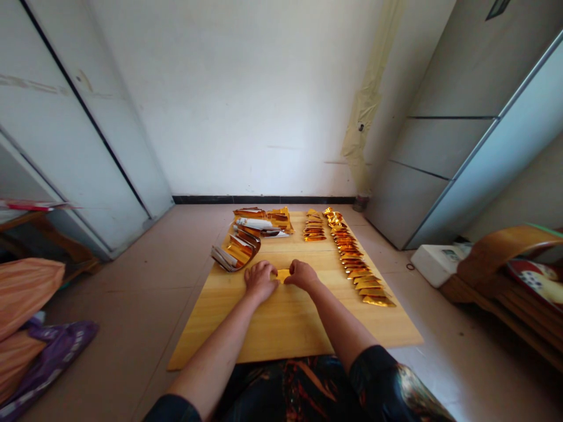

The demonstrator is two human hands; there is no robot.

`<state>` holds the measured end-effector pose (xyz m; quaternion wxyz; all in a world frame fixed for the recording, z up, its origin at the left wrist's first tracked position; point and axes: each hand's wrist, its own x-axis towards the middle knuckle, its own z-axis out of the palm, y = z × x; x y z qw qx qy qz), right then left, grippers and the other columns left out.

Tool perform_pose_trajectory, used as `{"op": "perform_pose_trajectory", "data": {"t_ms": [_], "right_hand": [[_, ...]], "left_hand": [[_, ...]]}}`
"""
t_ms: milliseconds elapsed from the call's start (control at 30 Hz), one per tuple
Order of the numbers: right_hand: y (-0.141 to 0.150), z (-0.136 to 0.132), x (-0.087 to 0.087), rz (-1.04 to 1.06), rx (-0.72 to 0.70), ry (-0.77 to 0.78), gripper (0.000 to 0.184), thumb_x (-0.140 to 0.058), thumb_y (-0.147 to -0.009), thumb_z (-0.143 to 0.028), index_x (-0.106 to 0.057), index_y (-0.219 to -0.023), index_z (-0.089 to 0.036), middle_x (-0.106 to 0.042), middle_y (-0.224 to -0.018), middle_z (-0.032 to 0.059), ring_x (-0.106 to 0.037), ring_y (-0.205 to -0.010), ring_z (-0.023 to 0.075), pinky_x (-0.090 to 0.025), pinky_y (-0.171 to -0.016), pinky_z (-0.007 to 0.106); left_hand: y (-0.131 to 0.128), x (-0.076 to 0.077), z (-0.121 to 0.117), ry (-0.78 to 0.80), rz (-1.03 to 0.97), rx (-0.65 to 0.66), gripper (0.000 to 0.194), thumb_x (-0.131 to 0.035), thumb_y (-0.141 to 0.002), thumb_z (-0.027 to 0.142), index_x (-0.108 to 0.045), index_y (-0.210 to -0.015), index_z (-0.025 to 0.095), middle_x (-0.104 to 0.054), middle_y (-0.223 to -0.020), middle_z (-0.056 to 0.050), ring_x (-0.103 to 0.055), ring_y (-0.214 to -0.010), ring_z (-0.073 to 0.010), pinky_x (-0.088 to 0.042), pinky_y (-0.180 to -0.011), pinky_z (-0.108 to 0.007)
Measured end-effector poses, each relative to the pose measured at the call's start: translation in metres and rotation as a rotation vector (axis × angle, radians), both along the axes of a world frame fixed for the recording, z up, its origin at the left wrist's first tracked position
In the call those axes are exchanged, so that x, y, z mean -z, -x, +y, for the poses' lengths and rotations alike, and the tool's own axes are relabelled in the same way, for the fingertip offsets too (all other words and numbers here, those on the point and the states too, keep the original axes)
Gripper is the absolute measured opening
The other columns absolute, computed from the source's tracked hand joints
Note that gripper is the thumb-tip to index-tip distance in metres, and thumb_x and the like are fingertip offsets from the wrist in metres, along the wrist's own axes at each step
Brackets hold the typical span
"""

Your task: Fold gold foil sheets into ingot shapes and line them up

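Small folded gold foil piece (282,275) sits mid-board on a pale flat wooden board (285,331), held between both hands: left hand (260,280) and right hand (302,275), fingers pressed together on it from either side, apparently to steady it. Overlapping row of gold foil folds (352,258) lies right, seemingly kept clear of the working space

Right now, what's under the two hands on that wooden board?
The left hand and right hand rest on the pale wooden board, with a small piece of gold foil showing between them. Any foil beneath the fingers is covered and cannot be seen.
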<state>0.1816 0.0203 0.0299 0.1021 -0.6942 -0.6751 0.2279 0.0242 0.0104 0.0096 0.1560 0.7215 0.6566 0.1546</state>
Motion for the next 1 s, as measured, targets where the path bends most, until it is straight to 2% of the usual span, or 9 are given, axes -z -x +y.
{"op": "perform_pose_trajectory", "data": {"t_ms": [133, 300, 400, 567, 633, 700, 833, 1000], "right_hand": [[-0.003, 0.004, 0.007, 0.012, -0.032, -0.018, 0.027, -0.075, -0.060, -0.022, -0.061, -0.083, -0.019, -0.066, -0.082, 0.0004, -0.057, -0.073, 0.0135, -0.034, -0.058, 0.021], [-0.011, 0.004, 0.012, 0.076, -0.131, -0.052, 0.022, -0.069, -0.063, -0.012, -0.064, -0.083, -0.018, -0.064, -0.080, -0.0011, -0.056, -0.072, 0.0114, -0.036, -0.061, 0.020], [-0.011, -0.004, 0.010, 0.042, -0.157, -0.081, 0.021, -0.068, -0.066, -0.014, -0.066, -0.087, -0.018, -0.063, -0.087, 0.0015, -0.056, -0.074, 0.0112, -0.037, -0.062, 0.019], [-0.004, -0.018, 0.003, -0.093, -0.168, -0.158, 0.017, -0.067, -0.074, -0.027, -0.067, -0.090, -0.021, -0.058, -0.100, 0.0032, -0.057, -0.076, 0.0118, -0.037, -0.063, 0.021], [-0.003, -0.021, 0.001, -0.154, -0.190, -0.221, 0.013, -0.063, -0.078, -0.030, -0.066, -0.088, -0.022, -0.059, -0.098, 0.0037, -0.057, -0.081, 0.0143, -0.037, -0.064, 0.022], [-0.003, -0.024, 0.000, -0.216, -0.242, -0.297, 0.009, -0.059, -0.081, -0.026, -0.066, -0.085, -0.022, -0.061, -0.093, 0.0047, -0.056, -0.089, 0.0176, -0.036, -0.068, 0.024], [-0.007, -0.033, 0.001, -0.272, -0.357, -0.419, 0.015, -0.051, -0.084, -0.018, -0.066, -0.086, -0.021, -0.063, -0.089, 0.0072, -0.054, -0.091, 0.0203, -0.034, -0.074, 0.030], [-0.013, -0.049, 0.004, -0.194, -0.386, -0.394, 0.015, -0.052, -0.083, -0.022, -0.067, -0.080, -0.021, -0.065, -0.088, 0.0061, -0.054, -0.089, 0.0187, -0.032, -0.077, 0.029]], "left_hand": [[0.003, -0.001, 0.002, 0.043, 0.000, 0.016, 0.022, -0.061, -0.069, 0.030, -0.063, -0.091, 0.031, -0.048, -0.132, 0.002, -0.038, -0.125, -0.0232, -0.022, -0.103, -0.041], [0.003, -0.001, -0.001, 0.043, 0.013, 0.036, 0.036, -0.057, -0.068, 0.023, -0.063, -0.102, 0.037, -0.046, -0.136, 0.002, -0.036, -0.128, -0.0230, -0.020, -0.105, -0.042], [0.002, 0.001, -0.005, 0.005, 0.016, 0.037, 0.035, -0.058, -0.068, 0.025, -0.065, -0.100, 0.039, -0.046, -0.136, 0.003, -0.035, -0.128, -0.0237, -0.019, -0.105, -0.044], [0.002, 0.002, -0.009, -0.071, -0.004, 0.026, 0.021, -0.061, -0.069, 0.029, -0.068, -0.087, 0.034, -0.050, -0.133, 0.004, -0.035, -0.127, -0.0230, -0.021, -0.105, -0.042], [0.002, 0.002, -0.010, -0.089, -0.012, 0.030, 0.016, -0.061, -0.069, 0.028, -0.068, -0.082, 0.033, -0.051, -0.132, 0.005, -0.036, -0.127, -0.0222, -0.021, -0.104, -0.042], [0.002, 0.002, -0.011, -0.084, -0.018, 0.037, 0.014, -0.061, -0.068, 0.027, -0.068, -0.079, 0.032, -0.052, -0.132, 0.005, -0.036, -0.127, -0.0220, -0.021, -0.104, -0.042], [0.002, 0.000, -0.010, -0.075, -0.037, 0.039, 0.013, -0.058, -0.073, 0.029, -0.069, -0.079, 0.031, -0.056, -0.128, 0.005, -0.039, -0.125, -0.0217, -0.022, -0.104, -0.041], [-0.001, -0.001, -0.009, -0.086, -0.034, 0.007, 0.020, -0.051, -0.081, 0.033, -0.069, -0.075, 0.030, -0.060, -0.123, 0.005, -0.044, -0.120, -0.0197, -0.025, -0.101, -0.039]]}}
